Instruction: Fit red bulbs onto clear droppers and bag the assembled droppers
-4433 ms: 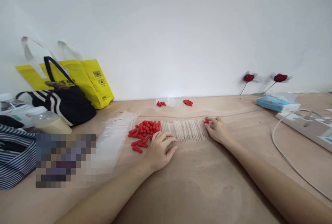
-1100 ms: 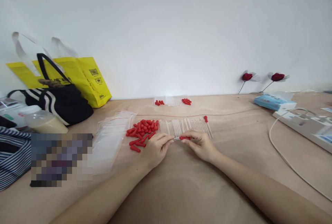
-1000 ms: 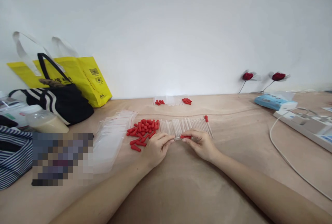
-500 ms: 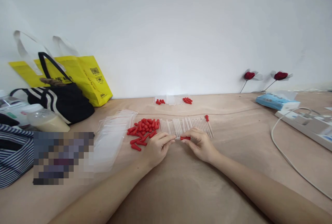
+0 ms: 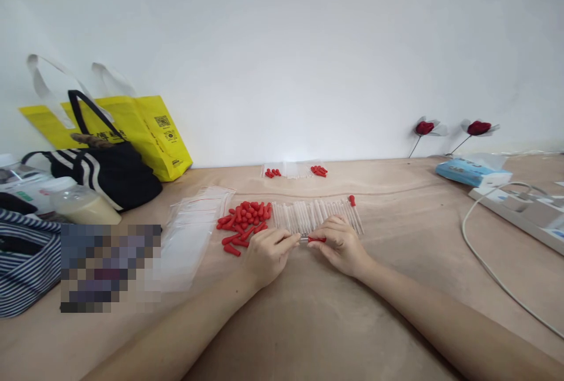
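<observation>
Pinch grips on both sides: left hand (image 5: 268, 251) closes thumb and forefinger on a clear tube (image 5: 303, 240); right hand (image 5: 341, 246) closes its fingertips on a red cap (image 5: 317, 239). Cap and tube meet end to end between the two hands, just above the table (image 5: 308, 316) and just in front of the row of tubes (image 5: 315, 215).

Edges and room:
- Pile of red caps (image 5: 244, 222) lies just beyond the left hand's knuckles, touching the left end of the row.
- One capped tube (image 5: 351, 200) sits at the row's far right end.
- Stack of clear bags (image 5: 189, 240) lies left of the pile, near but apart.
- Bare tabletop runs from the hands back toward the person, and right as far as the white cable (image 5: 484, 263) and power strip (image 5: 524, 216).
- Black bag (image 5: 110, 175) stands well apart at far left.

Change: 4.4 s back the left hand lay flat beside the pile and the right hand was at the row's right end. Both have since met at the row's near edge. Over the last second the joined pair shifted only slightly toward the person.
</observation>
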`<state>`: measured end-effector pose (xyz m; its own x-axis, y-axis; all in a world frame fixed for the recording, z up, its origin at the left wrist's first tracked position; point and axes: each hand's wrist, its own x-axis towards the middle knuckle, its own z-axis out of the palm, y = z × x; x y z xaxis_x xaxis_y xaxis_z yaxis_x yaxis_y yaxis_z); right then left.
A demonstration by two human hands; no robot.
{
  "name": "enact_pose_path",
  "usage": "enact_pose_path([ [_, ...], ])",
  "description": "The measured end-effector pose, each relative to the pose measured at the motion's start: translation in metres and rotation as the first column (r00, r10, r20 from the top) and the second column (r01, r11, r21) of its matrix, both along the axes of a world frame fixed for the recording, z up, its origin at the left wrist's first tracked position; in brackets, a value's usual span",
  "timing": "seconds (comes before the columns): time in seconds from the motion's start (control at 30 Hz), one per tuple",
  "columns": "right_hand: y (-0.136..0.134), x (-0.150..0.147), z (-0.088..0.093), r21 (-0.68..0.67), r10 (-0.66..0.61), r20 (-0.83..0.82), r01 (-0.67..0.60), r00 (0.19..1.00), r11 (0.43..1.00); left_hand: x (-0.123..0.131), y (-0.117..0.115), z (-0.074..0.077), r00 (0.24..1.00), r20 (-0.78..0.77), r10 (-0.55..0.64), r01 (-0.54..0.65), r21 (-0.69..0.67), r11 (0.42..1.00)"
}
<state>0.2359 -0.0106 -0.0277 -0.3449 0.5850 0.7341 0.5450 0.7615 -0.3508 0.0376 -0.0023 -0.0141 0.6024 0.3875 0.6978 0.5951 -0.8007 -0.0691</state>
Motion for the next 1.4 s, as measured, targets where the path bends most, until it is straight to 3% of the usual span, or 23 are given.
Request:
enact_pose_path([
  [0.2,-0.0024,0.0022,-0.0003,0.064,-0.005,0.061,0.001,0.998,0.998,-0.0004,-0.0047,0.0015,0.991,-0.120,0.067,-0.049,0.147,0.988],
  [0.43,-0.0075,-0.0008,0.0020,0.095,0.029,0.003,-0.029,1.000,0.995,0.0004,-0.0051,0.0009,0.996,-0.091,0.011,0.009,0.218,0.976],
  [0.9,-0.0088,-0.0005,-0.0014,0.052,0.135,0.006,-0.135,0.991,0.989,0.0025,-0.0089,-0.0006,0.992,-0.106,-0.072,0.090,0.174,0.981],
  [1.17,-0.0071,-0.0027,0.0006,0.040,0.030,0.079,-0.033,0.996,0.999,0.0044,-0.0053,0.0023,0.994,-0.088,-0.059,0.075,0.188,0.979],
  [1.4,-0.0070,0.0013,0.0001,0.094,-0.069,0.100,0.060,0.993,0.994,0.0041,-0.0013,0.0082,0.990,-0.126,0.058,-0.039,0.146,0.988],
])
